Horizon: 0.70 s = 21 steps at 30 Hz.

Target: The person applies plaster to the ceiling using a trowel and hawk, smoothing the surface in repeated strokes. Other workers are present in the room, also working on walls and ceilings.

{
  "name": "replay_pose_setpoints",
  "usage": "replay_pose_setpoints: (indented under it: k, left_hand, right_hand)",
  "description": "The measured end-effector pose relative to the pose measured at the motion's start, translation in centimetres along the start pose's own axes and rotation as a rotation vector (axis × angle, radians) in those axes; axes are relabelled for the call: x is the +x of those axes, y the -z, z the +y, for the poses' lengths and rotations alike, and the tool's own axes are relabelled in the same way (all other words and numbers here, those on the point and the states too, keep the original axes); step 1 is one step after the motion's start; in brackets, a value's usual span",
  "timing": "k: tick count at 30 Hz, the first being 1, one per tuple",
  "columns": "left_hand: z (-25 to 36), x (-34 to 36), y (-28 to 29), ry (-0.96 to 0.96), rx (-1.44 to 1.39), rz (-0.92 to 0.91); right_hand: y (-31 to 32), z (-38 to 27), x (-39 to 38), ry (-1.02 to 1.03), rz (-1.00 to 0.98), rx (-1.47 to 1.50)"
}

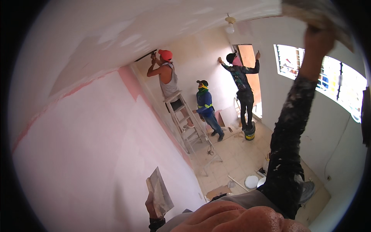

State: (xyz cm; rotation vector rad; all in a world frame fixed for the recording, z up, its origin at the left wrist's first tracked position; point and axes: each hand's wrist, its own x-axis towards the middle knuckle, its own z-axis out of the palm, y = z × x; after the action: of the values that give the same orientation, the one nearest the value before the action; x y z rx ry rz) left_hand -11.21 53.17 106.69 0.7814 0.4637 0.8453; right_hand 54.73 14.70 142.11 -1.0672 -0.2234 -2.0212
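Your left fingers point(149, 200) hold a flat gray blade point(161, 190) that sticks up just above them. The pale pink wall point(96, 147) is behind those fingers. Your right fingers point(317, 33) are up high and grip a wide, flat tool point(303, 11) just above them, maybe a blade too; it looks blurry.

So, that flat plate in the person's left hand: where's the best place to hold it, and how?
Probably along its left side, coming from the left, where the left hand grips. The plate is thin and tilted, its broad face showing, so a grip there leaves most of that face clear. Any handle behind it is hidden.
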Motion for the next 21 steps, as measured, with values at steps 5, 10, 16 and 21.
replay_pose_setpoints:
  k: [5, 10, 16, 21]
  left_hand:
    - [-0.8, -3.5, 0.8, -0.047, -0.026, 0.076]
    - [-1.4, -5.8, 0.0, -0.268, 0.034, 0.174]
    - [-2.1, -8.5, -1.4, -0.297, -0.047, 0.269]
    - [-2.6, -7.1, -1.9, -0.26, -0.049, 0.215]
  right_hand:
    - [-17.4, -15.8, -11.1, -1.302, 0.015, 1.222]
    - [-25.7, -19.4, -6.6, -1.471, 0.197, 1.381]
    - [-19.8, -43.0, -10.8, -1.4, -0.05, 1.382]
    - [-21.3, -38.0, -17.8, -1.6, -0.294, 1.708]
